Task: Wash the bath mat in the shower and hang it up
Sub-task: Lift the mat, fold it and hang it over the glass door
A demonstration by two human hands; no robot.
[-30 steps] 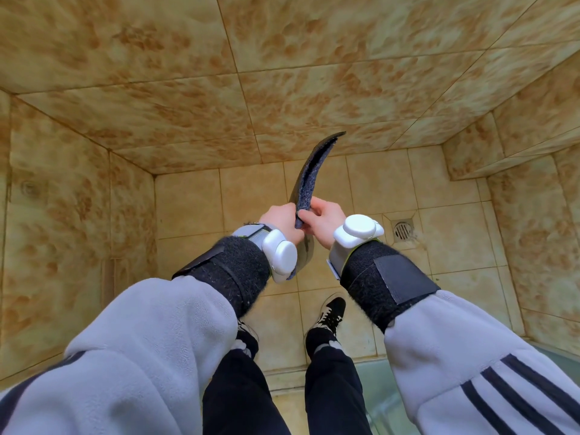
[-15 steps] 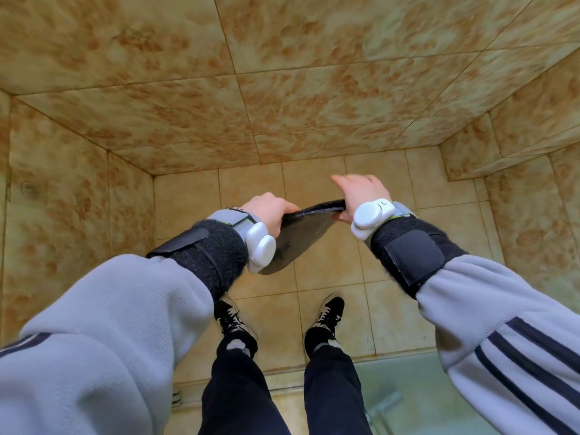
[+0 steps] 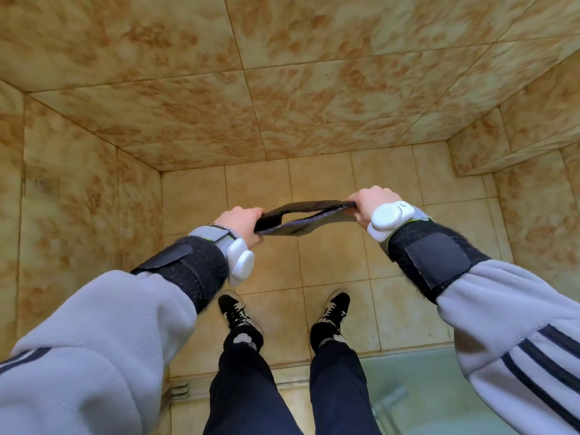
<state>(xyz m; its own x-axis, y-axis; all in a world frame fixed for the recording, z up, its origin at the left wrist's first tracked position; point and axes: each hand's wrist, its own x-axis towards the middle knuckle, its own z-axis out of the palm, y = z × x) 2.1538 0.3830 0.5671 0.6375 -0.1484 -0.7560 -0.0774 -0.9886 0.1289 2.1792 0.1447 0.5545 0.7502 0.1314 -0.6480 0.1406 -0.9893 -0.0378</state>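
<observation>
Left hand (image 3: pixel 241 226) and right hand (image 3: pixel 372 204) are both fisted tight on the bath mat (image 3: pixel 301 218), one on each end. Fingers curl over the edges, so the fingertips and the mat ends are hidden inside the fists.

The mat is mid-frame, held in the air between the hands and clear of the floor. It is dark and looks doubled over, with a slit-like gap between two layers and a slight sag in the middle. Can't tell its full shape or which face is pile and which is backing.

A white pod sits on each wrist, left (image 3: pixel 240 262) and right (image 3: pixel 390 219), over black wrap straps. The grey fleece sleeves (image 3: pixel 103 334) are cut off at the frame's lower corners.

Below the mat, two black shoes (image 3: pixel 233 309) stand on the beige tiled floor (image 3: pixel 314 271); the legs are cut off at the bottom edge. Mottled brown wall tiles (image 3: pixel 282 73) fill the upper frame.

- Lower right: greenish glass panel (image 3: pixel 417 381); what's behind it is blurred.
- Left edge: small round fitting (image 3: pixel 40 183) on the wall, too blurred to identify.
</observation>
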